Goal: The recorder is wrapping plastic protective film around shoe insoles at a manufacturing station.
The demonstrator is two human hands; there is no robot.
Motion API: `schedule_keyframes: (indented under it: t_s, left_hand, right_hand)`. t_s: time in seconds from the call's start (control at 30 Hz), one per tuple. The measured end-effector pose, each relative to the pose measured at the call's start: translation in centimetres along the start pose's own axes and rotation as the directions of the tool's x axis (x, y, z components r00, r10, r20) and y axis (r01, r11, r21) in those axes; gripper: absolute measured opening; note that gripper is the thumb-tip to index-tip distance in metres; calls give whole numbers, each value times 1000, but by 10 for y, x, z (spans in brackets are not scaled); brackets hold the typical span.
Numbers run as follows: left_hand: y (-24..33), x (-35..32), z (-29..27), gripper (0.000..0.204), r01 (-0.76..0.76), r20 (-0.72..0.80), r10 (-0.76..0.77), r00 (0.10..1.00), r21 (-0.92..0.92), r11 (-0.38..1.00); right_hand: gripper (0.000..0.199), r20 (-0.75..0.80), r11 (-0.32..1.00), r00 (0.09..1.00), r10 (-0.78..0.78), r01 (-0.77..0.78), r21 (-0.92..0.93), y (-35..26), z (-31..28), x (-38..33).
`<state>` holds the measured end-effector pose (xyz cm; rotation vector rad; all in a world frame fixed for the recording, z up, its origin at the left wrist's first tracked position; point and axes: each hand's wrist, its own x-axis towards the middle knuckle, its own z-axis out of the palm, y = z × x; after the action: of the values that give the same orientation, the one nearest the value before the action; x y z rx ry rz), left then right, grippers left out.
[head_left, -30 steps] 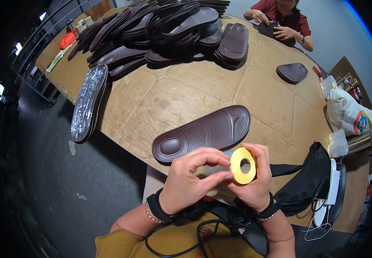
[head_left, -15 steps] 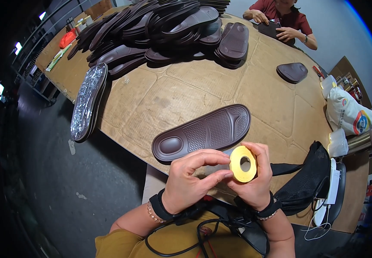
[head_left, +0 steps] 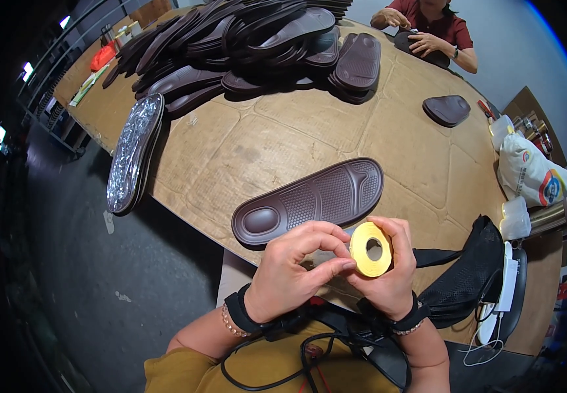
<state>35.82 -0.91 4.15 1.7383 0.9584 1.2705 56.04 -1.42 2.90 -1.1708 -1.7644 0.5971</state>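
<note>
Head view showed a yellow roll (head_left: 360,250), probably wound tape, at lower centre of the frame, raised over the near edge of the table (head_left: 277,141). The right hand (head_left: 393,283) held it, thumb and fingers closed around its right side, with the ring face and its hole turned upward. The left hand (head_left: 288,270) kept a narrow pinch at the roll's left rim; whether a loose end sat between thumb and fingertips, I could not tell.

That was the first weak point: if the pinch had caught several layers or none, a pull could have torn the strip or slipped off it. Squeezing too hard from the right might also have pushed the core out, letting the roll come apart sideways.

A dark brown sole (head_left: 316,203) lay at centre, just above the hands in the frame, its rounded left end near the table edge. The left knuckles overlapped its lower border in the picture, contact uncertain, so a sudden jerk of that hand could have shoved it askew. At left, a sole with a shiny, foil-like covering (head_left: 134,154) seemed to jut past the table edge; a knock might have tipped it floorward.
</note>
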Motion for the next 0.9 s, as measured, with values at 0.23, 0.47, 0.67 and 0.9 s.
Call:
schedule_keyframes:
  t_s: [0.23, 0.47, 0.67, 0.9]
  left_hand:
    - [-2, -5, 6, 21, 177, -64, -199, 978, -249, 952]
    - [-4, -3, 4, 18, 58, -55, -68, 996, -170, 984]
    - [-7, 0, -2, 11, 31, -11, -32, 999, -122, 992]
    - [3, 6, -6, 11, 113, 79, -112, 991, 1, 994]
  right_hand:
    - [77, 5, 1000, 1000, 4, -4, 6, -3, 0, 1]
    - [76, 7, 1000, 1000, 6, -6, -1, -2, 0, 1]
    - [74, 32, 997, 997, -67, 68, -44, 0, -2, 2]
    - [76, 33, 999, 999, -41, 42, -33, -3, -1, 4]
